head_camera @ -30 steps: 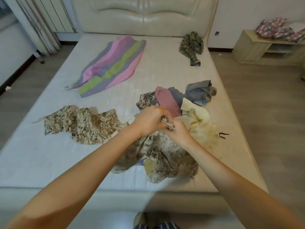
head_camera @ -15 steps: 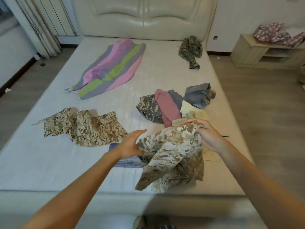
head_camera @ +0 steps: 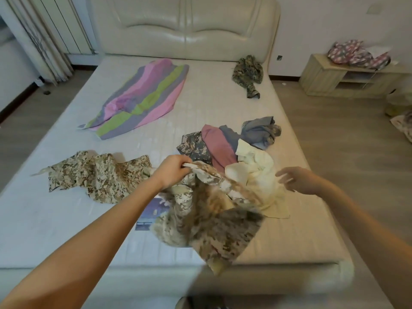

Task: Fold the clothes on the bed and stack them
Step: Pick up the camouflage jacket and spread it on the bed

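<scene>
Left hand (head_camera: 171, 172) pinches the camouflage garment (head_camera: 207, 221); right hand (head_camera: 296, 180), spread and empty, hovers beside it. One-handed, it could bunch or slide off the bed (head_camera: 66, 230).

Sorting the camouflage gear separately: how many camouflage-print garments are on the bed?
4: tan one held by the left hand, tan one flat at left, grey one in the pile, dark green one by the headboard. More may be buried.

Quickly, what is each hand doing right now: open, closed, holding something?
Left hand: closed, holding the tan camouflage garment.
Right hand: open, fingers spread, holding nothing.
</scene>
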